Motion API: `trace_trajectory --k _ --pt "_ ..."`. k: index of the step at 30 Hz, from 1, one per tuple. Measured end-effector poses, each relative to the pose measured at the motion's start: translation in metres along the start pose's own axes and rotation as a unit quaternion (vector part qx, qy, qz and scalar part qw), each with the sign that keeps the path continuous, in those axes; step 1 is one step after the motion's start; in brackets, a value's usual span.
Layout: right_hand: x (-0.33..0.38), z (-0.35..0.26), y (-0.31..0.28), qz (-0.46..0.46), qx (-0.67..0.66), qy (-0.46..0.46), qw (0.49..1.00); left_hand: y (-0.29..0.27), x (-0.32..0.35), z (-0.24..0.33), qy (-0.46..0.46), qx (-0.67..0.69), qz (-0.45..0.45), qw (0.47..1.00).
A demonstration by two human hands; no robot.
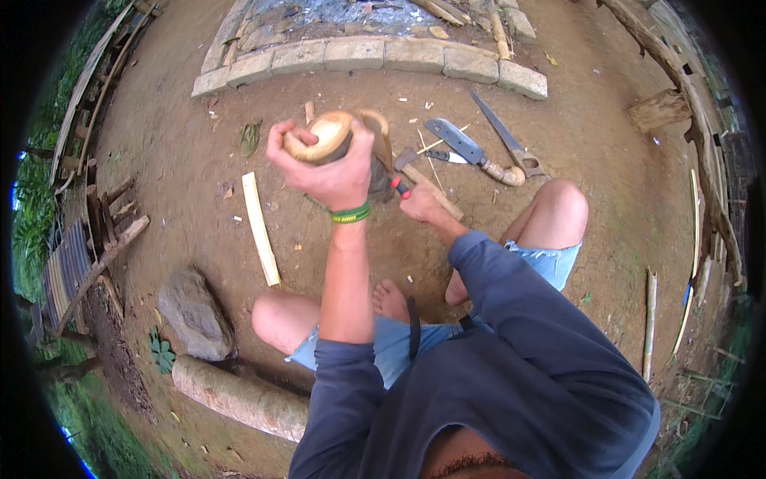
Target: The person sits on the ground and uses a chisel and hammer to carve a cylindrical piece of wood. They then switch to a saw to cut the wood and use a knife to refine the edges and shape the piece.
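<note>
Left grip: the left hand (331, 172) is clenched around a pale, curved piece of carved wood (319, 137), held up in front of the person with the fingers wrapped over its rounded top.
Right grip: the right hand (420, 203) is closed on a small red-handled tool (400, 187), held low just beside the wood; its working end is hidden behind the wood, so what kind of tool it is cannot be told.
Where the wood is: raised off the ground, between the two hands, above the person's bent knees and bare foot (391, 301).
Wrist: a green band (351, 214) sits on the left wrist.
Near the hands: a broad machete (471, 149) and a handsaw (511, 137) lie on the bare dirt ground (606, 199) just beyond the right hand, with a small knife (447, 156) beside them.
Farther out: a split pale stick (261, 227) lies to the left, a grey stone (194, 313) and a log (239, 395) near the left knee, a row of stone blocks (375, 56) ahead.
Risk: the tool works close to the gripping fingers and above a bare leg; a slip off the curved, hard surface would likely send it into either one.
Risk, footing: loose blades lie within reach of the bare foot.
Packages, labels, signs: none visible.
</note>
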State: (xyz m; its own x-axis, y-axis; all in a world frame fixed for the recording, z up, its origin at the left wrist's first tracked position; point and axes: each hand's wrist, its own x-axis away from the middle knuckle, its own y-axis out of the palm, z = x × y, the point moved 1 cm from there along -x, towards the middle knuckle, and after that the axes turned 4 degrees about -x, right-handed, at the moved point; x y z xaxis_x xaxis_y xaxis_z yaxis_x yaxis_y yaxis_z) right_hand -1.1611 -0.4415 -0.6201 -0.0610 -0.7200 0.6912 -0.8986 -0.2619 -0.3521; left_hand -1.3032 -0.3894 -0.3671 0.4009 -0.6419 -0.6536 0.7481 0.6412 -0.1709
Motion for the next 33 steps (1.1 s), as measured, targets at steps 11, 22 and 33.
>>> trace_trajectory --k 11,22,33 --pt "0.066 -0.022 0.004 0.190 0.075 -0.090 0.975 -0.008 0.011 -0.004 0.003 0.065 0.008 0.998" --pt "0.038 -0.015 -0.001 -0.297 -0.322 0.082 0.895 -0.035 -0.003 -0.029 -0.013 0.164 -0.026 0.986" --pt "-0.044 -0.015 -0.004 -0.562 -0.270 0.094 0.776 -0.089 -0.023 -0.079 -0.076 0.157 0.072 0.982"
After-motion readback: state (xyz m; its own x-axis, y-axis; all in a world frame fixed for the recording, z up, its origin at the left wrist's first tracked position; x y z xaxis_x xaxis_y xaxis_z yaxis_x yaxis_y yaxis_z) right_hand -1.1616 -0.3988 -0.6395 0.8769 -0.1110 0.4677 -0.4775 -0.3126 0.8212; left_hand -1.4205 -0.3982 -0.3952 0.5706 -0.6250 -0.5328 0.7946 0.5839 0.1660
